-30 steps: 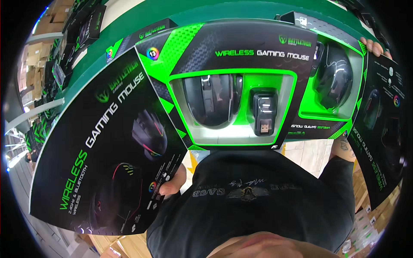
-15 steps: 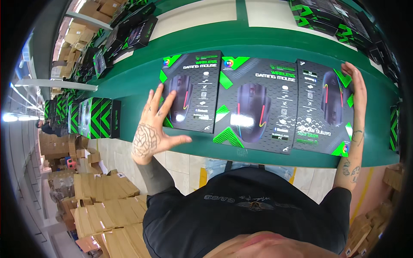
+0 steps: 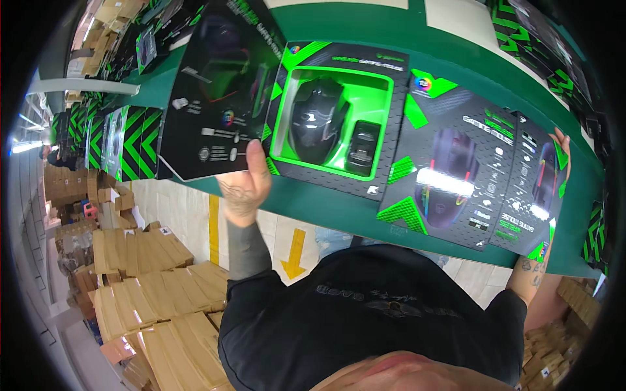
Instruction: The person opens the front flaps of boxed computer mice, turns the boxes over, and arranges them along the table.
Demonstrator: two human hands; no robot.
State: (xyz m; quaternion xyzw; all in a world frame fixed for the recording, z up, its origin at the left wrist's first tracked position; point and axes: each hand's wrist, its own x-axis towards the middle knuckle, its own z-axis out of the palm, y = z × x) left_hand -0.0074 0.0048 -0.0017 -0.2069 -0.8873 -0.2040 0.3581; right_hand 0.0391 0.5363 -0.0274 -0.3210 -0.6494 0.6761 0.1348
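Raised at the left is the black front flap [image 3: 222, 85] of a mouse box, pinched near its lower corner by my left hand [image 3: 244, 189], the thumb on its face and the other fingers mostly hidden behind. The opened box [image 3: 391, 120] shows a dark gaming mouse [image 3: 314, 120] and a small black piece [image 3: 363, 148] inside a bright green tray. Beside it lies a closed mouse box [image 3: 456, 176], and right of that another closed box [image 3: 533, 189], printed the other way up. My right hand [image 3: 562, 146] rests along that last box's right side, its fingers stretched out and partly hidden.
The boxes lie on a green table [image 3: 313, 212]. More green and black boxes [image 3: 134, 143] stand to the left, and others [image 3: 531, 45] at the far right. Brown cartons [image 3: 156, 293] are stacked on the floor at the lower left.
My left hand has gone from lying on the left box to lifting its front flap, uncovering the mouse. The boxes appear farther right in the view; my right hand stays by the right box.
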